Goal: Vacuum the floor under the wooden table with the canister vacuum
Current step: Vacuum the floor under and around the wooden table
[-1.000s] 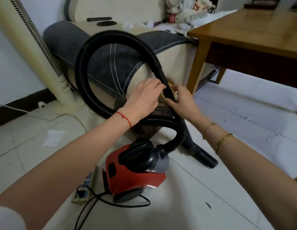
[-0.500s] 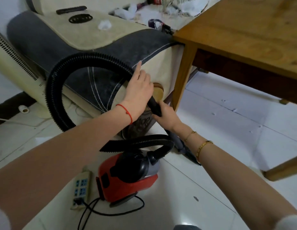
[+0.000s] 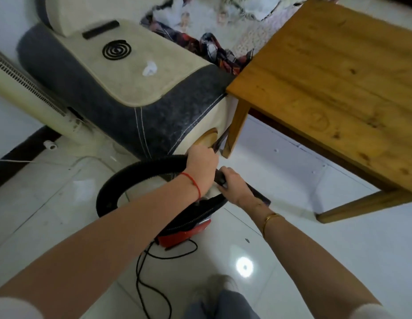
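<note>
The red canister vacuum (image 3: 182, 236) sits on the white tiled floor (image 3: 292, 249), mostly hidden under my forearms. Its black ribbed hose (image 3: 113, 187) loops up to the left. My left hand (image 3: 201, 166) is shut around the upper end of the hose. My right hand (image 3: 232, 187) grips the black wand (image 3: 258, 194) just below it, and the wand slants down to the right toward the floor. The wooden table (image 3: 338, 84) stands to the right, its near corner leg (image 3: 237, 125) just beyond my hands.
A grey and cream sofa arm (image 3: 122, 88) lies right behind the hose, touching the table corner. A cream tower fan (image 3: 30, 97) leans at the left. The vacuum's black power cord (image 3: 143, 279) trails across the tiles toward my legs (image 3: 223, 300).
The view has risen and tipped downward. The hose loop has dropped lower and flatter. Both hands have slid down along the hose and wand, and the wand now points right of the vacuum.
</note>
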